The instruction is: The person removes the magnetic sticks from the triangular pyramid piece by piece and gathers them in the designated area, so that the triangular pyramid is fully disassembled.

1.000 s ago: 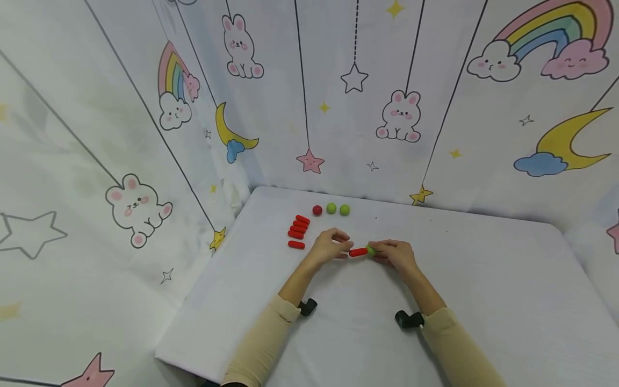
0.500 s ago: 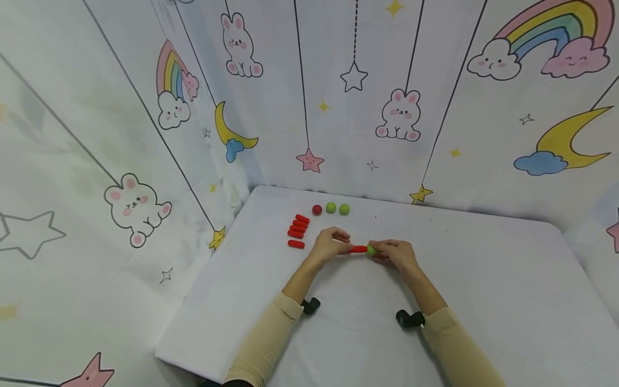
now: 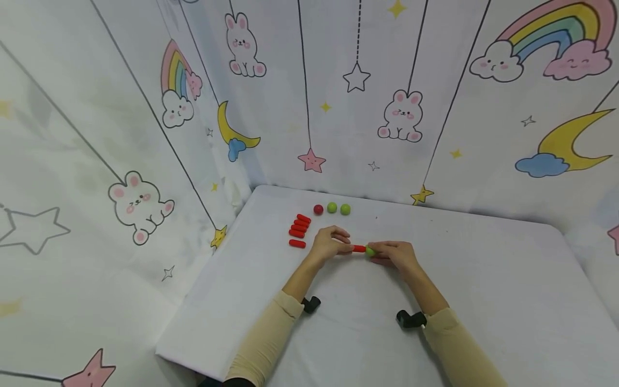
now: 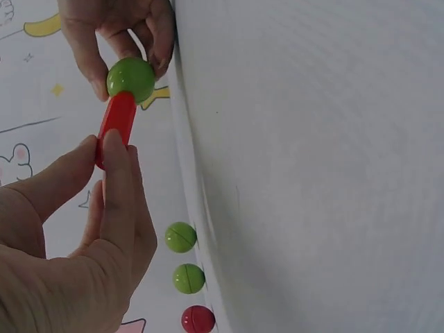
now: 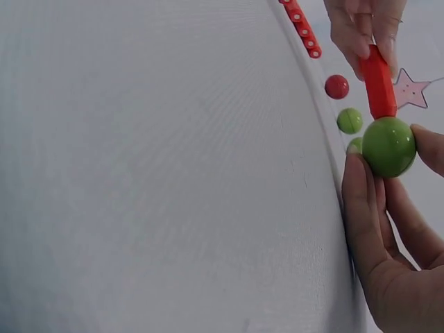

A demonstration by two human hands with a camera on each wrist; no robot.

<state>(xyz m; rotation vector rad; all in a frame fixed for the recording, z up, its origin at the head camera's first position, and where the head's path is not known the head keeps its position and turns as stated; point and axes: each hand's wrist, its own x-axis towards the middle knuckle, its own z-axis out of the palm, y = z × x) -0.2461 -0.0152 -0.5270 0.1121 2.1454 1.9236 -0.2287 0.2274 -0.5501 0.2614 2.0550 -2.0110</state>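
Note:
Between thumb and fingers, my left hand pinches a short red rod. My right hand holds a glossy green ball by its sides with thumb and fingertips. One end of the rod meets the ball, so the two line up between the hands. In the left wrist view the rod's near end is partly covered by my left fingers. Both hands are over the middle of the white table.
Several red rods lie in a column left of my left hand. Behind them, toward the far edge, sit a red ball and two green balls. A printed curtain hangs behind the table.
My left fingers have closed round the rod's free end. The rod has gone from slightly tilted to nearly level, in line with the ball. My right hand stays in place.

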